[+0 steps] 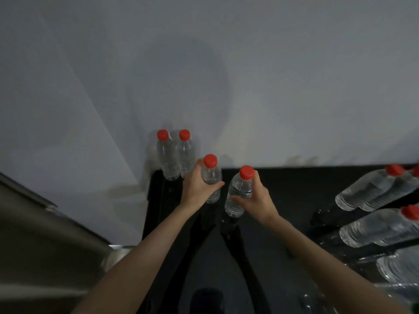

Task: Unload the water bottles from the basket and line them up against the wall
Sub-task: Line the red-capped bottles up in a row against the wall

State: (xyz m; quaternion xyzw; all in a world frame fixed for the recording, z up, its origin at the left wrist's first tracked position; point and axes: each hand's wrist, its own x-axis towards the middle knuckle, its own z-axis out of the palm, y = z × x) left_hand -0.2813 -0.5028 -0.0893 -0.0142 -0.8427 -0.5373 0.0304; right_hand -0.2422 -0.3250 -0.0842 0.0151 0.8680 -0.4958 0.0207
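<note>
Two clear water bottles with red caps (169,155) (187,152) stand side by side against the pale wall (226,75), at the left end of a black surface (294,189). My left hand (196,189) grips a third red-capped bottle (212,172) upright, just right of that pair and a little out from the wall. My right hand (256,198) grips a fourth bottle (240,191), upright and slightly tilted, further right and nearer to me. No basket is clearly visible.
Several more red-capped water bottles (374,189) (381,227) stand at the right edge of the black surface. A grey-brown metallic unit (40,234) fills the lower left. A dark round object (207,300) sits at the bottom centre.
</note>
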